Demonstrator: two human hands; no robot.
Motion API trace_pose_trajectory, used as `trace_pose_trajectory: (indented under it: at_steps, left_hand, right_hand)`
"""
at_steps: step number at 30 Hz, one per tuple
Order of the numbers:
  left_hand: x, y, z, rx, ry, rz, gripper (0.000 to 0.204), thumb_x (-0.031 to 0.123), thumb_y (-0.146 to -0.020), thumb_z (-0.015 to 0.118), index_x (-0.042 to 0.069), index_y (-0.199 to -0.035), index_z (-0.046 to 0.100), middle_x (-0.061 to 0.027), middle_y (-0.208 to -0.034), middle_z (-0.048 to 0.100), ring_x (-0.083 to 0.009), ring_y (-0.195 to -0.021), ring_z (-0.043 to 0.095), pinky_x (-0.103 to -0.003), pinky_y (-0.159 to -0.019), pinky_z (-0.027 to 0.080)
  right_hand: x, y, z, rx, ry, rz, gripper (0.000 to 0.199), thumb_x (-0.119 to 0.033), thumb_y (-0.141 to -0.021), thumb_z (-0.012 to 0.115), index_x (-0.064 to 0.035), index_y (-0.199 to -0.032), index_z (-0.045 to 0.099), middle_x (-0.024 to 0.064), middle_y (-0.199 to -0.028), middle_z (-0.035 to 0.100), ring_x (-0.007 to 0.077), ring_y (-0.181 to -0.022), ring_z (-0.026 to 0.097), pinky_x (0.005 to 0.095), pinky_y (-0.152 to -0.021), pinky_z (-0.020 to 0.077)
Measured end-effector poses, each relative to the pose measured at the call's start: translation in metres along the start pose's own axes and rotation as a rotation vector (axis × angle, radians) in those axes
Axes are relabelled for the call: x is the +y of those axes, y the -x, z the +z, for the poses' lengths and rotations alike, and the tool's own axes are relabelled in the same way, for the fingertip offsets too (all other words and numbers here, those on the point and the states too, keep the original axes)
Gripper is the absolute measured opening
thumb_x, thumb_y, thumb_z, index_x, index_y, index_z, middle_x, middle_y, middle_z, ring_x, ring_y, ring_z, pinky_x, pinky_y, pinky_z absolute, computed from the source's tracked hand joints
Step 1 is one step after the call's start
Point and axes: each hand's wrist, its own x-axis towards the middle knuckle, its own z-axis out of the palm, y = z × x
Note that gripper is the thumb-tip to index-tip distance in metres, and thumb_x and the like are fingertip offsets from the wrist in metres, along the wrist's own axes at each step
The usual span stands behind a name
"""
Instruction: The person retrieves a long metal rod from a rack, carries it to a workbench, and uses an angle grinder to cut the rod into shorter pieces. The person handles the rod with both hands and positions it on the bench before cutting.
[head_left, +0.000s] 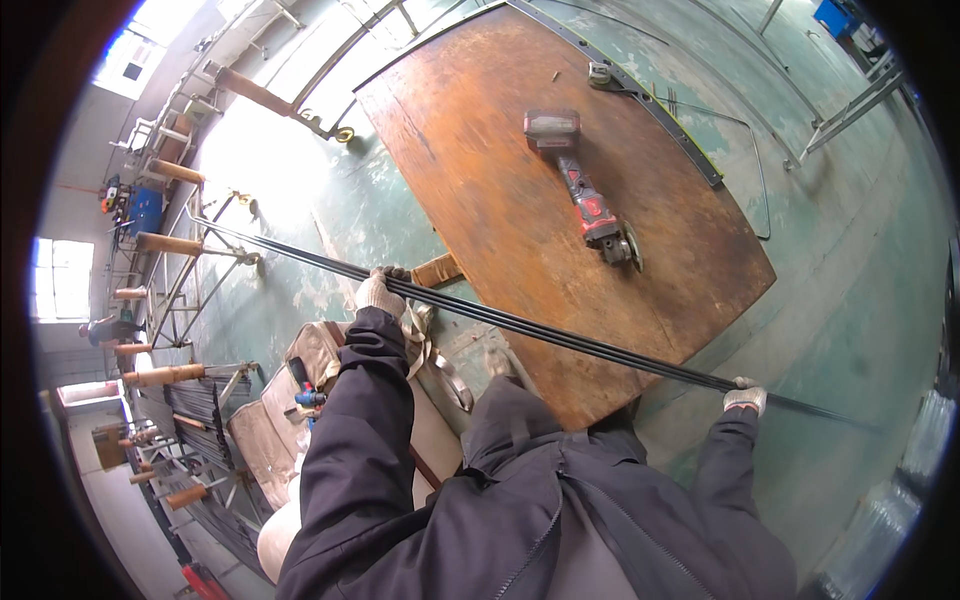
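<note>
Two gloved hands carry a bundle of long thin dark metal rods (560, 335) level above the rusty steel worktable (480, 190): the left hand (380, 293) is clamped around the bundle near its middle, the right hand (745, 399) is closed on it nearer the end that runs off to the right. The bundle hangs across the table's near corner, seemingly not yet laid down. A cordless angle grinder (585, 190) lies untouched on the tabletop, with a tape measure (600, 73) at the far edge; racks of similar bar stock (200, 405) stand at left.
</note>
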Motion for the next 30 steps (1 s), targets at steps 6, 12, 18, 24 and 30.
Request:
trace_pose_trajectory:
  at_steps: [6, 12, 18, 24, 30]
  left_hand:
    - [0.029, -0.09, 0.01, -0.042, 0.086, -0.098, 0.02, 0.013, -0.119, 0.053, 0.001, -0.104, 0.057, -0.0112, -0.092, 0.06, -0.0308, -0.081, 0.062, -0.05, -0.083, 0.061]
    - [0.05, -0.16, 0.029, -0.005, -0.026, -0.148, 0.026, 0.019, -0.122, 0.05, 0.005, -0.101, 0.055, -0.0099, -0.089, 0.061, -0.0288, -0.077, 0.061, -0.048, -0.081, 0.06]
    - [0.049, -0.198, 0.049, 0.009, -0.023, -0.205, 0.026, 0.021, -0.122, 0.05, 0.004, -0.104, 0.058, -0.0096, -0.09, 0.061, -0.0297, -0.078, 0.06, -0.048, -0.084, 0.061]
    - [0.043, -0.204, 0.072, -0.087, -0.046, -0.18, 0.027, 0.024, -0.123, 0.05, 0.003, -0.108, 0.056, -0.0097, -0.091, 0.059, -0.0287, -0.079, 0.06, -0.047, -0.083, 0.061]
    - [0.058, -0.204, 0.095, -0.03, -0.045, -0.193, 0.026, 0.024, -0.123, 0.05, 0.003, -0.108, 0.055, -0.0092, -0.092, 0.058, -0.0283, -0.079, 0.058, -0.047, -0.081, 0.059]
  right_hand:
    - [0.053, 0.045, 0.014, -0.096, -0.1, -0.003, 0.034, -0.019, -0.109, 0.043, -0.0142, -0.076, 0.049, 0.0031, -0.065, 0.05, 0.024, -0.056, 0.044, 0.0389, -0.06, 0.045]
    - [0.09, 0.082, 0.028, 0.01, -0.068, -0.067, 0.03, -0.012, -0.105, 0.041, -0.0152, -0.077, 0.049, 0.0034, -0.067, 0.05, 0.0237, -0.058, 0.047, 0.0402, -0.061, 0.0466]
    - [0.105, 0.08, 0.027, -0.022, -0.077, -0.071, 0.026, -0.014, -0.105, 0.041, -0.0143, -0.081, 0.049, 0.0036, -0.069, 0.049, 0.0237, -0.061, 0.048, 0.0409, -0.062, 0.0489]
    - [0.101, 0.07, 0.022, -0.07, -0.109, -0.069, 0.021, -0.016, -0.103, 0.043, -0.0143, -0.084, 0.05, 0.0047, -0.081, 0.06, 0.0267, -0.073, 0.058, 0.0426, -0.08, 0.0532]
    - [0.108, 0.088, 0.021, -0.078, 0.078, 0.037, 0.037, -0.034, -0.119, 0.042, -0.0109, -0.132, 0.069, 0.0065, -0.142, 0.07, 0.0246, -0.134, 0.062, 0.035, -0.124, 0.0412]
